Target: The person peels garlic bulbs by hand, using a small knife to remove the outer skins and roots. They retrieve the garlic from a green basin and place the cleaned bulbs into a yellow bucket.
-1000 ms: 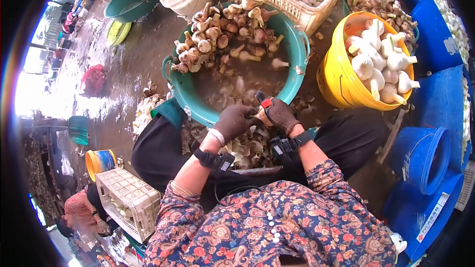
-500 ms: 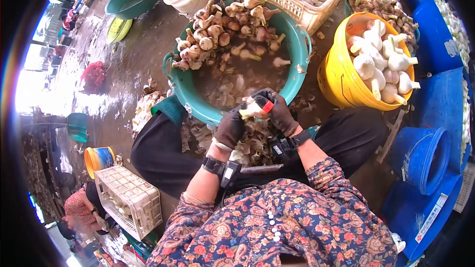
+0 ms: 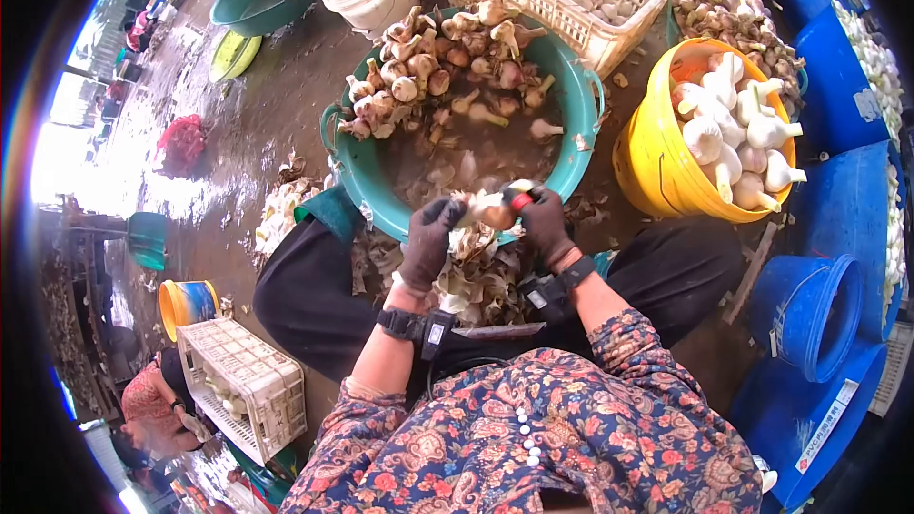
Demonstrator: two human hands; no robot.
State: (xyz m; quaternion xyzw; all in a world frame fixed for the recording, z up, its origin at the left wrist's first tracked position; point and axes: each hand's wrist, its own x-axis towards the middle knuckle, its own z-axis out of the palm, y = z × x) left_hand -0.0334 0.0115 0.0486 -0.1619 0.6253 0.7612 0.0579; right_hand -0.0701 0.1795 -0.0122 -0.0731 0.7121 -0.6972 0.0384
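Observation:
Over the near rim of a green tub (image 3: 338, 167), both gloved hands work on a garlic bulb (image 3: 493, 213). My left hand (image 3: 430, 240) is closed on its left end, near some loose pale skin. My right hand (image 3: 549, 227) is closed at the bulb's right side, with a red band (image 3: 521, 201) showing at its fingertips; I cannot tell whether this is tape or part of a small tool. Unpeeled garlic (image 3: 419, 67) is heaped at the tub's far side, in murky brown water (image 3: 419, 157). Peeled-off skins (image 3: 473, 276) lie below my hands.
To the right stands a yellow bucket (image 3: 636, 157) full of white garlic bulbs, with a blue bucket (image 3: 809, 314) nearer. Behind the tub are a cream crate (image 3: 533, 5) and a white bucket (image 3: 357, 2). At lower left, a person (image 3: 152, 405) sits by another crate (image 3: 248, 352).
My hands have moved slightly apart; the left shifted left and down, baring more of the bulb. The bulb now lies sideways between them. The whole view has shifted a little.

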